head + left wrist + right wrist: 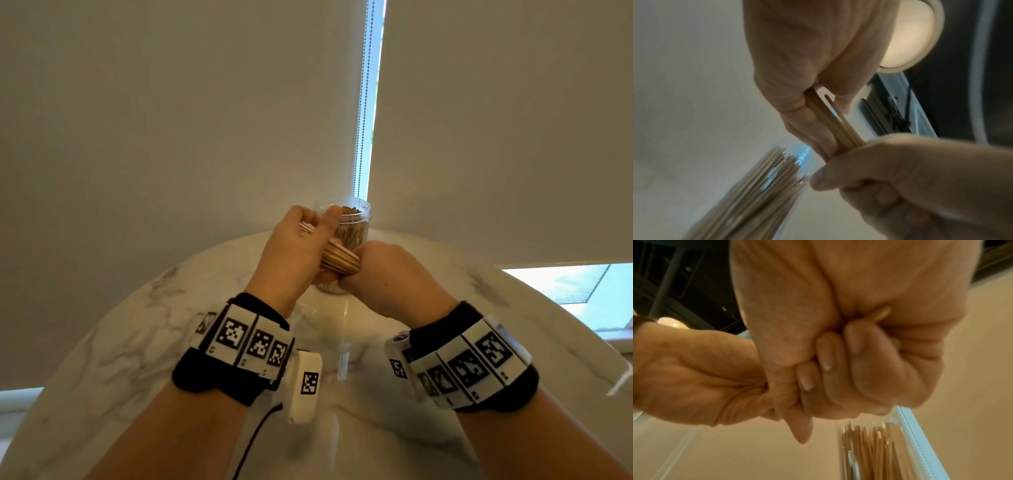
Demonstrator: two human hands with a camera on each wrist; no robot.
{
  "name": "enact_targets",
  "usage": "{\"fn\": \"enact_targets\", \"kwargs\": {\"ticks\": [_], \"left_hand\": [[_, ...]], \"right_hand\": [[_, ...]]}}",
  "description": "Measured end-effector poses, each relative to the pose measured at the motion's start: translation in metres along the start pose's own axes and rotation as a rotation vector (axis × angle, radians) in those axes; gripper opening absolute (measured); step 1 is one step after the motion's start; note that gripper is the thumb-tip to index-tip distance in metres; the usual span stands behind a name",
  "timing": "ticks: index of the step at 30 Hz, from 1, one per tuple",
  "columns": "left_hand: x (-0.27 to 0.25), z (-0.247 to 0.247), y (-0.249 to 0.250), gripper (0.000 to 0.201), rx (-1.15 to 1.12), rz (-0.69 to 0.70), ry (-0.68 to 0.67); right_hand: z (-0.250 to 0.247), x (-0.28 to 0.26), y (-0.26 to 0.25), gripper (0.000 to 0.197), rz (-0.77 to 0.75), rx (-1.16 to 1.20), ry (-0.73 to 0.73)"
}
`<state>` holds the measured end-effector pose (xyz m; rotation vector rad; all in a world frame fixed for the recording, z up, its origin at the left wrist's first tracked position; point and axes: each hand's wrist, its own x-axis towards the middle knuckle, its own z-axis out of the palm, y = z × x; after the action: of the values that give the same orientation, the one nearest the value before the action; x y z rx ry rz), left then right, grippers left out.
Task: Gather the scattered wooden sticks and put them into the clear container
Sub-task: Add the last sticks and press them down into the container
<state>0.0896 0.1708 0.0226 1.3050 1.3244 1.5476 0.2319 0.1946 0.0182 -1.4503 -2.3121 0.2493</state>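
Wooden sticks (340, 261), flat pale bundle, gripped by left hand (296, 246) & right hand (387, 274), w/ clear container (356, 219) behind.

Both forearms are bare. Each wrist wears a black band (219, 383) with white tiles printed with black square codes. At lower centre a white box (306, 387) with one code hangs from the left band, with a thin black cable (253, 442).

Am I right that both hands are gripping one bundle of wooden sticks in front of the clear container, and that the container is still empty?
Not quite. The left hand and right hand do grip one bundle of wooden sticks in front of the clear container, but it is not empty: the head view and both wrist views show it already packed with upright sticks.
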Motion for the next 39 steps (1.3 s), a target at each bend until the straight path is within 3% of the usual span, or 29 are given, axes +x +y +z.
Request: {"fn": "enact_targets", "kwargs": {"ticks": [5,8,12,15,20,23,26,29,33,36,39], "left_hand": [[0.003,-0.001,-0.014,0.044,0.346,0.161,0.059],[0.006,-0.002,-0.02,0.041,0.29,0.142,0.132],[0.009,-0.006,-0.015,0.036,0.185,0.146,0.267],[0.006,-0.001,-0.016,0.038,0.144,0.119,0.232],[0.006,0.001,-0.017,0.042,0.227,0.053,0.075],[0.006,-0.001,-0.009,0.043,0.302,0.183,0.113],[0.007,-0.001,-0.009,0.06,0.394,0.246,0.121],[0.012,-0.001,-0.016,0.066,0.302,0.174,0.124],[0.023,-0.012,-0.024,0.056,0.19,0.084,0.175],[0.024,-0.014,-0.027,0.049,0.138,0.014,0.116],[0.02,-0.009,-0.026,0.061,0.181,-0.06,0.05]], "right_hand": [[-0.003,-0.005,-0.001,0.014,-0.013,0.007,0.011],[-0.003,-0.006,-0.002,0.014,-0.036,-0.048,0.083],[0.002,-0.003,-0.004,0.01,-0.073,-0.175,0.309],[0.005,-0.003,-0.007,0.013,-0.042,-0.26,0.401],[-0.005,-0.006,-0.001,0.026,0.011,-0.297,0.28],[-0.01,-0.005,0.0,0.023,0.034,-0.213,0.172],[-0.015,-0.006,0.002,0.02,0.027,-0.182,0.17],[-0.019,-0.008,0.002,0.024,-0.032,-0.098,0.135],[-0.017,-0.006,-0.004,0.045,-0.164,0.103,0.036],[-0.015,-0.005,-0.001,0.054,-0.187,0.143,0.054],[-0.017,-0.004,0.011,0.057,-0.156,0.149,0.01]]}}
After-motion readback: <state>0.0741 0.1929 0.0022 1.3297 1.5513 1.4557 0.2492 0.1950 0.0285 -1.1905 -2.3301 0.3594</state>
